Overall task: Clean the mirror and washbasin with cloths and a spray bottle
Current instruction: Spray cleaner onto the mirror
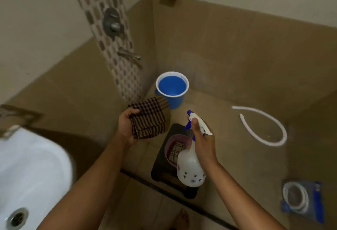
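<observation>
Head view, everything placed relative to the dark stool standing on the tiled floor. Above the stool's left side, left hand, fingers curled round a folded brown checked cloth, held in the air. Above the stool's right side, right hand, wrapped round the neck of a white spray bottle, index finger lying up along the white-and-blue spray head, bottle body hanging down over the stool's right edge. On the stool, a pinkish basket with a second checked cloth inside. Beyond the stool, toward the wall corner, a blue bucket with a white rim. Right of the stool, well apart, a curved white hose lying on the floor. Further right and nearer, a floor drain with a blue-handled item beside it. Far left of the stool, the white washbasin, its drain hole at lower left. Behind and left, on the patterned tile strip, metal shower fittings.
</observation>
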Tool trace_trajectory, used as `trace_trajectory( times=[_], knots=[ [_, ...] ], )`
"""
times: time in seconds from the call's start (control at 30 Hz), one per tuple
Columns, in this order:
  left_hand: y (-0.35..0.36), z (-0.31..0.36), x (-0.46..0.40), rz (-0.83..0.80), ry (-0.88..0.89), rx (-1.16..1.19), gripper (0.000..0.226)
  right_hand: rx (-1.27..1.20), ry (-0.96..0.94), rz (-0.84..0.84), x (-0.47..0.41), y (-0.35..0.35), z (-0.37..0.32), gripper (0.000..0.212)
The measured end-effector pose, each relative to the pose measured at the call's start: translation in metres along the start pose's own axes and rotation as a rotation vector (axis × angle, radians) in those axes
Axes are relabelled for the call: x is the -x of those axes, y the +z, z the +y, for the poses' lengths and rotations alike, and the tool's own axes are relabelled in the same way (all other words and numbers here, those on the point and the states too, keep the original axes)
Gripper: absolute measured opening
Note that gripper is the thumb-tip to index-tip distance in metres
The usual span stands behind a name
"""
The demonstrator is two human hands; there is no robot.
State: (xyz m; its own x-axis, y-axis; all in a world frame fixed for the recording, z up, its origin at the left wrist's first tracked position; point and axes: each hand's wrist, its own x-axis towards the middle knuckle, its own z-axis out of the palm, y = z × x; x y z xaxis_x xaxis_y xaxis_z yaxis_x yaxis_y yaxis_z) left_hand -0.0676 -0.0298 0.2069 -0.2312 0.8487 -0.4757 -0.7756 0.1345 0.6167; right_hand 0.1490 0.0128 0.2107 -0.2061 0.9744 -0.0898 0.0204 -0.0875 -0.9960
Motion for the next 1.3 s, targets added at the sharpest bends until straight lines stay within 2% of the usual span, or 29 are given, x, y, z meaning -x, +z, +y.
trace_trajectory(
  times=[0.13,0.23,0.4,0.6,0.67,0.8,0.93,1.17,1.3],
  knots=[
    [-0.026,0.033,0.034,-0.001,0.113,0.051,0.050,0.011,-0.009,-0.144,0.013,0.041,-0.013,0.041],
    [-0.046,0.056,0.068,0.038,0.181,0.070,0.076,0.021,-0.041,-0.231,0.027,0.070,-0.020,0.042],
    [-0.085,0.087,0.136,0.156,0.305,0.071,0.063,0.063,-0.119,-0.383,0.067,0.124,-0.039,0.041],
    [-0.119,0.115,0.234,0.330,0.474,0.076,0.038,-0.005,-0.106,-0.530,0.137,0.187,-0.068,0.033],
    [-0.129,0.124,0.269,0.356,0.537,0.073,0.037,-0.021,-0.118,-0.579,0.162,0.207,-0.078,0.031],
    [-0.145,0.139,0.330,0.353,0.644,0.078,0.041,0.019,-0.193,-0.698,0.205,0.239,-0.098,0.041],
    [-0.154,0.151,0.384,0.381,0.740,0.091,0.041,0.012,-0.278,-0.782,0.244,0.265,-0.119,0.043],
    [-0.158,0.177,0.463,0.449,0.916,0.081,0.038,-0.045,-0.412,-0.916,0.299,0.304,-0.161,0.064],
    [-0.153,0.198,0.495,0.487,1.021,0.067,0.037,-0.056,-0.474,-0.982,0.313,0.325,-0.187,0.065]
  ],
)
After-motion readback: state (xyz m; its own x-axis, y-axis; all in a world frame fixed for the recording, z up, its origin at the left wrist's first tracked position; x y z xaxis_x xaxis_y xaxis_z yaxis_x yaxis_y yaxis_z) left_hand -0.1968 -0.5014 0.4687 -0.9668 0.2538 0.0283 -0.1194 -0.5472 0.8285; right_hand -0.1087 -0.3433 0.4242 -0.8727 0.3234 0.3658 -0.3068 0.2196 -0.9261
